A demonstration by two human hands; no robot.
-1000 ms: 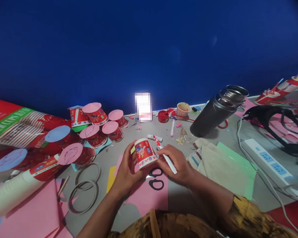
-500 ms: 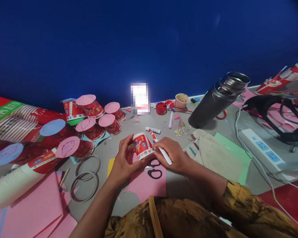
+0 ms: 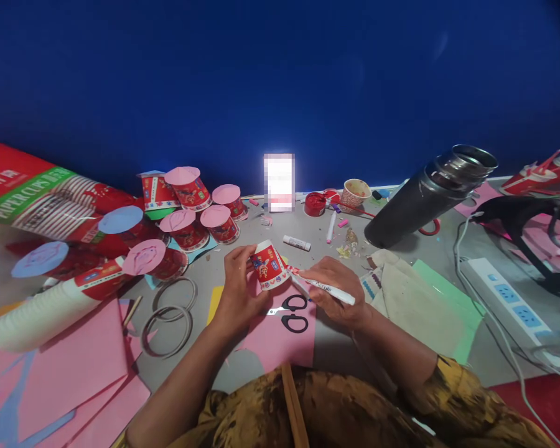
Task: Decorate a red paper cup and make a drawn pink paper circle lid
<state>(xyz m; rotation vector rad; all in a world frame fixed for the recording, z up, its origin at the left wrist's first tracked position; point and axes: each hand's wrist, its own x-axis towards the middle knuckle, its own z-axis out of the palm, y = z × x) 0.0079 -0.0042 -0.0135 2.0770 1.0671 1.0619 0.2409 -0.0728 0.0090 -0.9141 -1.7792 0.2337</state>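
My left hand is closed around a small red and white paper cup, held upside down and tilted to the left above the table. My right hand grips a white marker pen, its red-patterned tip touching the cup's lower edge. Black-handled scissors lie on a pink paper sheet just below both hands.
Several inverted red cups topped with pink or blue paper discs stand at the left beside a pack of paper cups. Wire rings, a dark thermos, a glue stick, a cloth and a power strip are around.
The cup has tilted further over in my left hand. The marker has swung flatter, its tail now pointing right, with its tip kept at the cup's edge.
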